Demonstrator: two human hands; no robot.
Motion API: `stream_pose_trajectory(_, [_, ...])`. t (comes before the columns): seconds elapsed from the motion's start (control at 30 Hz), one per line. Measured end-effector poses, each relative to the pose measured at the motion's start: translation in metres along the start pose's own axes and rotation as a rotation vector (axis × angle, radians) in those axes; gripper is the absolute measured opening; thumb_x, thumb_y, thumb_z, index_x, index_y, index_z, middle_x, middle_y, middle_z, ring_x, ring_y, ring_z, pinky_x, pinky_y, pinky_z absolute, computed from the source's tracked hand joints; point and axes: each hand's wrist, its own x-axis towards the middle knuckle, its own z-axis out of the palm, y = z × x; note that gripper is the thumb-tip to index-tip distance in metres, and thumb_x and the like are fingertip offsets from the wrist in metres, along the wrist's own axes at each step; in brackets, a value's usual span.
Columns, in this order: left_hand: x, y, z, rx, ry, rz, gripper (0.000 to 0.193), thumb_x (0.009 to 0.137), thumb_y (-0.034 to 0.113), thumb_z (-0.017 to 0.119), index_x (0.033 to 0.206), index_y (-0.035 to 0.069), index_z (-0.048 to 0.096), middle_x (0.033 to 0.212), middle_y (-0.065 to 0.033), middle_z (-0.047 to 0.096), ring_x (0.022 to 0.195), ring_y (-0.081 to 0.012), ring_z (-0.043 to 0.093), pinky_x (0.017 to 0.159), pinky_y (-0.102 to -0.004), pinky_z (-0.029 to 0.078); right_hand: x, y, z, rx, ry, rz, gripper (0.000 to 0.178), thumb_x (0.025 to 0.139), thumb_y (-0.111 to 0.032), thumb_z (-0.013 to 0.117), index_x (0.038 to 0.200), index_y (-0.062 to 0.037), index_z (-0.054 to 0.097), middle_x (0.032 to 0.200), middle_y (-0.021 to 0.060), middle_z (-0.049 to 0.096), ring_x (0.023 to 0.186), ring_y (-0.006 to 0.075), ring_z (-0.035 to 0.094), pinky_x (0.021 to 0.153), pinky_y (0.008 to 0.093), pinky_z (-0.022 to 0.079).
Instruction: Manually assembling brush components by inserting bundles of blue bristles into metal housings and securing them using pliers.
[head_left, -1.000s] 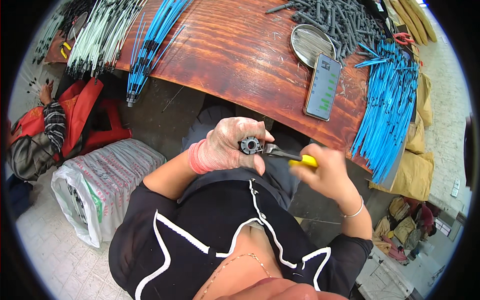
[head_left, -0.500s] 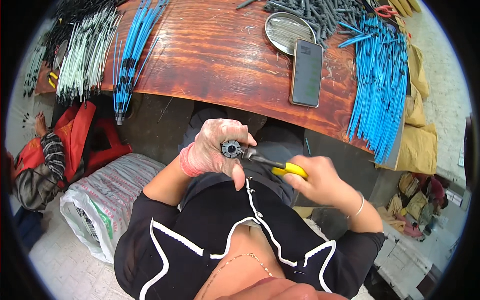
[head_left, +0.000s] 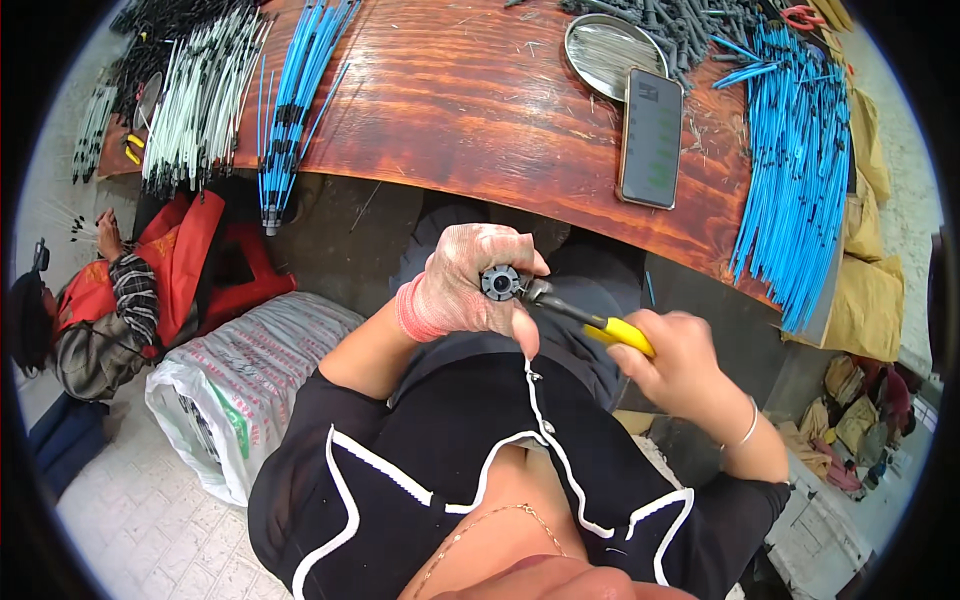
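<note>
My left hand [head_left: 465,282], in a pale pink fabric glove with bare fingertips, is closed around a dark, round slotted part [head_left: 499,283]. The part has a hole in its middle and faces up. In my bare right hand [head_left: 672,360] I grip pliers [head_left: 622,335] by their yellow handles. Their metal jaws reach left and meet the right rim of the round part. What the jaws pinch is too small to make out. Both hands are over my lap, in front of the table edge.
On the wooden table [head_left: 460,110] lie a phone [head_left: 652,140], a round metal tray [head_left: 606,52] of thin pins, blue rods [head_left: 795,180], more blue rods [head_left: 300,100] and white rods [head_left: 205,100]. A stuffed plastic bag [head_left: 260,370] stands left. Another person [head_left: 105,320] sits beyond it.
The whole view has shifted, so everything sits farther right in the picture. My left hand still holds the round part, and the pliers stay at its rim.
</note>
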Motion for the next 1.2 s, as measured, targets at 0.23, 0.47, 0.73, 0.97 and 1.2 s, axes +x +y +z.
stream_pose_trajectory(0.23, [-0.001,-0.001,0.005,-0.029,-0.091,0.050,0.065,0.045,0.053,0.086,0.078,0.004,0.059,0.064,-0.0058,0.058,0.056,-0.0225,0.058,0.050,-0.0291,0.045,0.006,0.020,0.004,0.485,-0.423,-0.080,0.041,0.081,-0.029,0.072,0.109,-0.0021,0.057,0.065,0.0073,0.059,0.054,0.0158,0.058,0.050,0.0278,0.046])
stream_pose_trajectory(0.47, [0.009,0.000,0.004,-0.132,-0.094,0.049,0.054,0.053,0.042,0.089,0.079,0.003,0.061,0.062,-0.0058,0.057,0.054,-0.0197,0.057,0.050,-0.0290,0.044,-0.005,0.017,0.003,0.512,-0.211,0.149,0.045,0.080,-0.031,0.072,0.109,-0.0012,0.054,0.064,0.0065,0.058,0.050,0.0174,0.056,0.048,0.0293,0.045])
stream_pose_trajectory(0.73, [0.006,0.005,0.013,0.108,0.034,-0.065,0.042,0.058,0.031,0.088,0.073,0.002,0.061,0.062,-0.0056,0.057,0.053,-0.0190,0.056,0.050,-0.0276,0.043,0.001,0.013,0.011,-0.421,0.515,-0.353,0.043,0.080,-0.036,0.067,0.105,-0.0031,0.054,0.073,0.0128,0.055,0.057,0.0317,0.056,0.051,0.0360,0.045])
stream_pose_trajectory(0.97, [-0.003,-0.002,0.017,0.031,0.064,-0.014,0.050,0.054,0.040,0.088,0.073,0.004,0.059,0.061,-0.0056,0.055,0.052,-0.0194,0.055,0.049,-0.0282,0.042,0.015,0.035,0.027,-0.338,0.497,-0.412,0.043,0.084,-0.043,0.061,0.096,-0.0020,0.055,0.066,0.0110,0.054,0.052,0.0325,0.053,0.050,0.0385,0.043])
stream_pose_trajectory(1.2, [0.004,0.000,0.009,0.028,-0.122,0.038,0.056,0.049,0.049,0.086,0.069,0.005,0.056,0.061,-0.0057,0.053,0.051,-0.0223,0.053,0.048,-0.0291,0.040,0.006,0.011,-0.024,0.122,-0.094,-0.101,0.044,0.089,-0.043,0.055,0.080,0.0003,0.055,0.055,0.0151,0.046,0.054,0.0333,0.054,0.050,0.0389,0.042])
